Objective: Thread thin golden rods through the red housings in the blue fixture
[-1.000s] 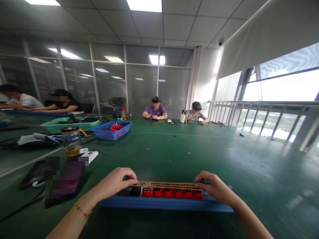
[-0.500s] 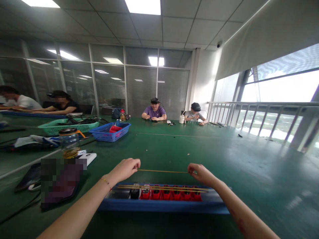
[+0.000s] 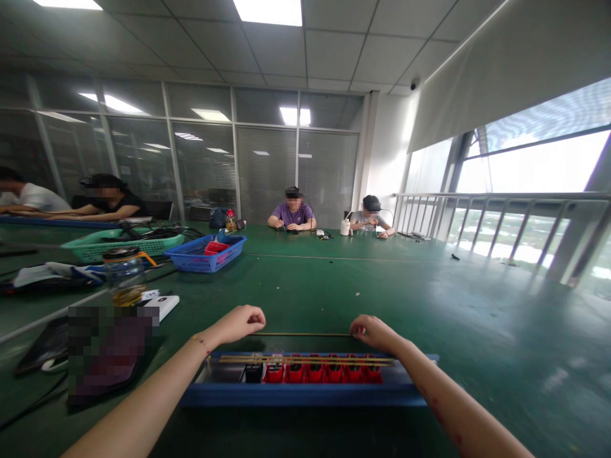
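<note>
the left hand (image 3: 245, 321) and right hand (image 3: 372, 332) pinch opposite ends of a stick (image 3: 308, 334) just beyond the blue tray (image 3: 305, 395) on the worktop (image 3: 315, 289), where other sticks (image 3: 305, 360) lie across red cups (image 3: 315, 375).

thin tan stick (image 3: 308, 334) | straight, level | just beyond blue tray (image 3: 305, 395) | roughly parallel

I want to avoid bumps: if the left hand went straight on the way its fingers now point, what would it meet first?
Probably the right hand, which faces the left hand across the gap along the thin stick; depth is hard to judge from this view.
</note>
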Available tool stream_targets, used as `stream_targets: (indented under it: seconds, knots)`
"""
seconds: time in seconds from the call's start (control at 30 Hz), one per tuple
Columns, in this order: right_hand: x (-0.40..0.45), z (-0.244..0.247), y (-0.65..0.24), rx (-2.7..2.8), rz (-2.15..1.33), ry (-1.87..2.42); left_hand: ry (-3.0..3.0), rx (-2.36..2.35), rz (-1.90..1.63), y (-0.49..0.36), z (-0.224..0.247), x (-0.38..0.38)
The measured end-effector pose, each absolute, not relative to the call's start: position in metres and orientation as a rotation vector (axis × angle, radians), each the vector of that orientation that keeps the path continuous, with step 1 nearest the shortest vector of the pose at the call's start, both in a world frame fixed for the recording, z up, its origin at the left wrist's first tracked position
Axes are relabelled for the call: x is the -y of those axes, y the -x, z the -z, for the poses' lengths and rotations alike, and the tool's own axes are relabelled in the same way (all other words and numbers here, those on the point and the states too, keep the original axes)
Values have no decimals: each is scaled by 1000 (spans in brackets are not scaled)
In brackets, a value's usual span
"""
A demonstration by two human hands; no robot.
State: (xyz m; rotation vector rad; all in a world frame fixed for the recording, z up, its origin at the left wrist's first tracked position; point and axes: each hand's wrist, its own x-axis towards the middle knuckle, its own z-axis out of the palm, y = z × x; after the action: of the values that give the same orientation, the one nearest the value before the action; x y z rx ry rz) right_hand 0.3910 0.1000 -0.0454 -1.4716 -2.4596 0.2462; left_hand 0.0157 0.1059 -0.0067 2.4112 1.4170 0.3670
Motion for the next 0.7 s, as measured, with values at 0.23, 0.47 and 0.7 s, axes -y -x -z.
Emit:
stream_targets:
  seconds: [0.23,0.47,0.7]
  knots:
    - [-103,55,-394,2415,-280,1428,-2304,-1236,-130,-4,-38,-58]
    - [-105,57,-395,2390,-301,1421,-2259,-1238,-116,-2,-33,-43]
    - [-106,59,-396,2346,-366,1435,-2526,-1306,-263,-8,-51,-30]
